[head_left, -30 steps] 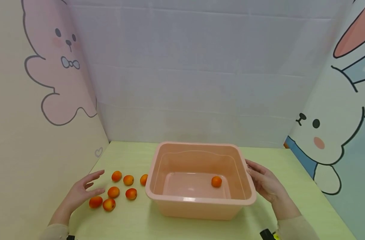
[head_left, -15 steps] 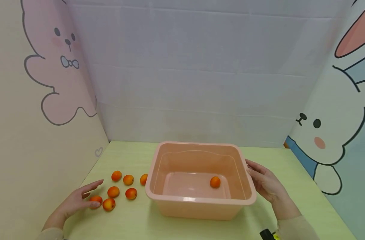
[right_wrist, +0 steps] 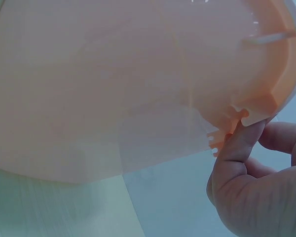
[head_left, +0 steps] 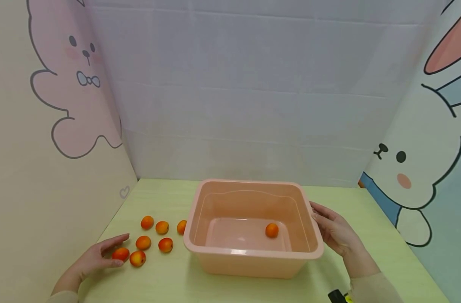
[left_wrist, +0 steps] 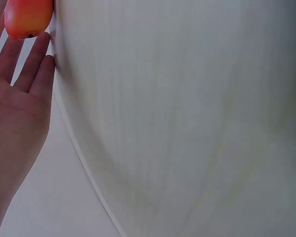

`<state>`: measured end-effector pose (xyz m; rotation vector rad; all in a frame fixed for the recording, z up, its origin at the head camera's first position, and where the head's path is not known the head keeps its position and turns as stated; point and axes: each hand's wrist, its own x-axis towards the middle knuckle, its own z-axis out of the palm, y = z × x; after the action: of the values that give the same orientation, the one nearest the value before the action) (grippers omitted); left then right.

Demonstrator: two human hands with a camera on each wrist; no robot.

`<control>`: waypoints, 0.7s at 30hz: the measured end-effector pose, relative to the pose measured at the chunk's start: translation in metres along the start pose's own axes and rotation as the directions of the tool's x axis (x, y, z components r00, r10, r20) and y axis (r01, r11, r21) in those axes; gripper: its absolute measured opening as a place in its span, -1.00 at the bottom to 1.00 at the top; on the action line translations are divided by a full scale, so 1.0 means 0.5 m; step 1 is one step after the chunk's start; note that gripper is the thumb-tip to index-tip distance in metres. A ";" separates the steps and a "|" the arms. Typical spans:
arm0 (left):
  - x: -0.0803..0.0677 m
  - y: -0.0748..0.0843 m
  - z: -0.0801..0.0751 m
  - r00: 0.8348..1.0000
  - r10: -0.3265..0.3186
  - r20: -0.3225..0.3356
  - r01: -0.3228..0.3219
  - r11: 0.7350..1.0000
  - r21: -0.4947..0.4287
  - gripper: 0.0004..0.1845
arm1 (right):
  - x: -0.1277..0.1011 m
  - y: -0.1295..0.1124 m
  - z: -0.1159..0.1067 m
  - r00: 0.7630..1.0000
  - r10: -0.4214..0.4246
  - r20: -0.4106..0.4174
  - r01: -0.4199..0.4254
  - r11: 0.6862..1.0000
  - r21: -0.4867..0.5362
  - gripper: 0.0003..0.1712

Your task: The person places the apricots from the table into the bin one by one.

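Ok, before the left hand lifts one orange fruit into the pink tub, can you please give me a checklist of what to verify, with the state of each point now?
1. Left hand at a fruit: ok, its fingers touch the small round orange-red fruit nearest the wall.
2. Grip closed round that fruit: not ok, the fingers lie nearly straight.
3. Pink rectangular plastic tub steadied: ok, the right hand rests on its right rim.
4. Room inside the tub: ok, only one orange fruit lies on its floor.
5. Path to the tub free: ok, but five other fruits lie between.
6. Fruit firm or soft: cannot tell.
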<state>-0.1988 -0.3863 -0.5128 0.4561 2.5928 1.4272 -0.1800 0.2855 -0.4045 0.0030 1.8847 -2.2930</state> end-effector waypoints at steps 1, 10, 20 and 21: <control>0.000 -0.002 0.000 1.000 0.001 0.004 -0.001 1.000 -0.001 -0.28 | 0.000 0.000 0.000 1.000 0.002 -0.001 -0.002 1.000 0.000 -0.32; -0.001 -0.004 -0.004 0.999 -0.043 0.029 0.042 0.999 0.022 -0.32 | 0.002 0.000 0.000 0.999 0.025 -0.022 -0.025 1.000 -0.001 -0.29; -0.004 -0.007 -0.007 0.994 -0.107 0.023 0.106 0.993 0.046 -0.38 | 0.001 -0.001 0.002 0.999 0.029 -0.027 -0.028 1.000 0.008 -0.30; -0.004 -0.007 -0.007 0.993 -0.113 0.026 0.112 0.993 0.043 -0.38 | 0.001 -0.001 0.002 0.999 0.027 -0.026 -0.027 1.000 0.010 -0.30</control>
<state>-0.1989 -0.3917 -0.5139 0.3271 2.5857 1.3238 -0.1805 0.2847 -0.4039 0.0595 1.8744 -2.2947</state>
